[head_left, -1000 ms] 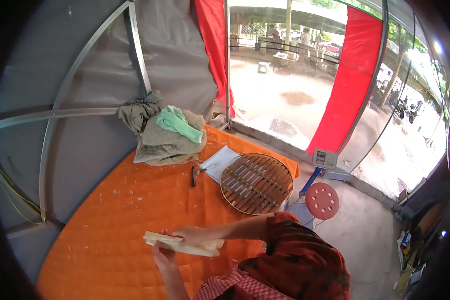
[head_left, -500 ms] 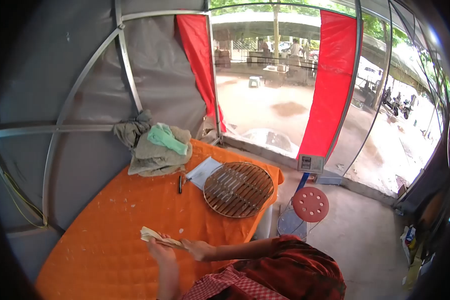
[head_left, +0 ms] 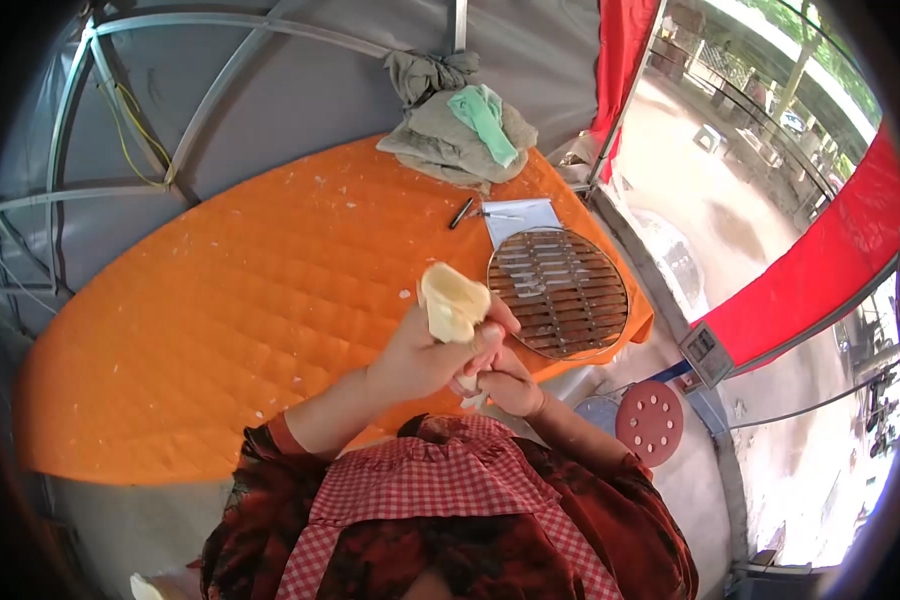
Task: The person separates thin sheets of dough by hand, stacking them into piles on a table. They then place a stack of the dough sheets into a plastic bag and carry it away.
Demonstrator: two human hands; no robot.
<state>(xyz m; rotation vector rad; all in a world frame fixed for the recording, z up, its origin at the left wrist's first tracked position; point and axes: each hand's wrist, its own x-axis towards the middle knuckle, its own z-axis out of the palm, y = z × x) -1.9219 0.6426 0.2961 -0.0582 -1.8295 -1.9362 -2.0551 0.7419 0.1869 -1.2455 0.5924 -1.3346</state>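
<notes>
A long, pale cream rolled piece (head_left: 454,302) with a flared, hollow upper end is held up in front of my chest, over the front edge of the orange cloth. My left hand (head_left: 425,352) wraps around it just below the flare. Lower down, my right hand (head_left: 511,384) closes on its narrow end, close against the left fingers. The middle of the piece is mostly hidden by my fingers.
An orange cloth (head_left: 240,300) covers the table. Right of my hands lies a round slatted rack (head_left: 558,295), with white paper (head_left: 523,217) and a black pen (head_left: 461,213) behind. Grey cloths (head_left: 440,140) and a green cloth (head_left: 483,120) are piled farther back. A red stool (head_left: 650,423) stands at right.
The view has swung left and tilted. The cream piece has turned from lying nearly level to standing upright, its flared end facing up, with both hands still on it.
</notes>
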